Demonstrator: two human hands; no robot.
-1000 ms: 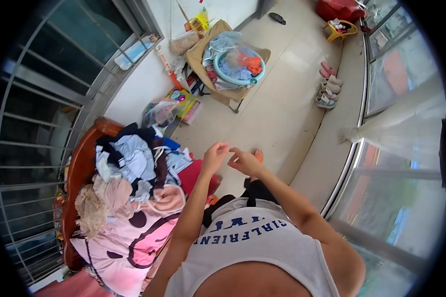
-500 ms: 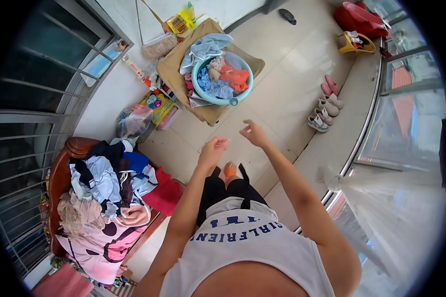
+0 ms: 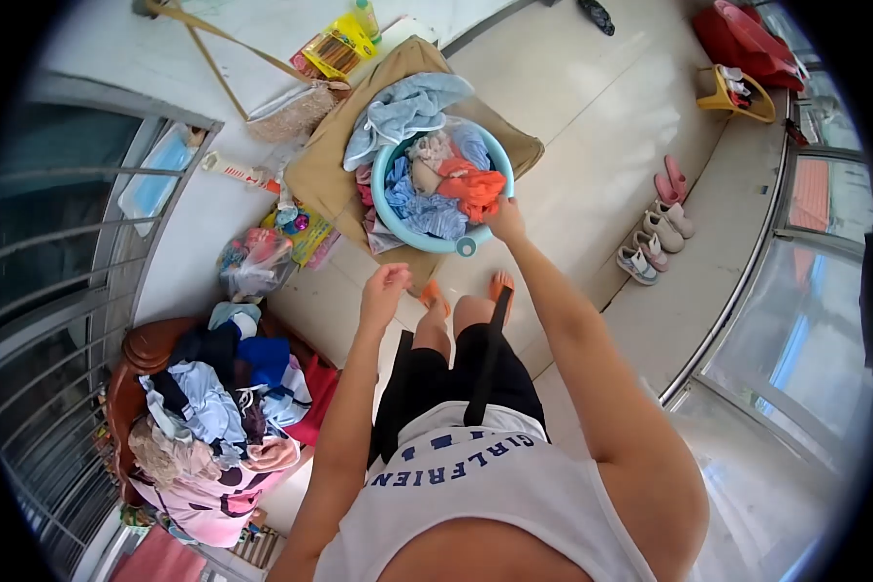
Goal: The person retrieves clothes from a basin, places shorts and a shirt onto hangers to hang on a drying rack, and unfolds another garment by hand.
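A light blue plastic basin (image 3: 390, 215) stands on a stool or small table draped with a tan cloth (image 3: 322, 179). Inside it lie an orange garment (image 3: 475, 186), blue striped clothing (image 3: 436, 215) and some beige pieces. My right hand (image 3: 504, 221) is at the basin's near right rim, its fingers closed around the edge beside the orange garment. Lower left of the basin, my left hand (image 3: 388, 281) hangs in the air with loosely bent fingers, and nothing shows in it. A light blue towel (image 3: 403, 107) lies behind the basin's left side.
Clothes (image 3: 209, 403) are heaped on a brown wooden seat (image 3: 150, 344) at left. Bags (image 3: 257, 260) stand by the wall. Several shoes (image 3: 662, 233) line the ledge at right, with a yellow stool (image 3: 737, 97) and a red tub (image 3: 747, 44) beyond. My feet (image 3: 501, 283) are close to the draped stand.
I have stepped nearer to the draped stand. My right hand has reached forward to the basin's rim. My left hand has moved left, its fingers still bent.
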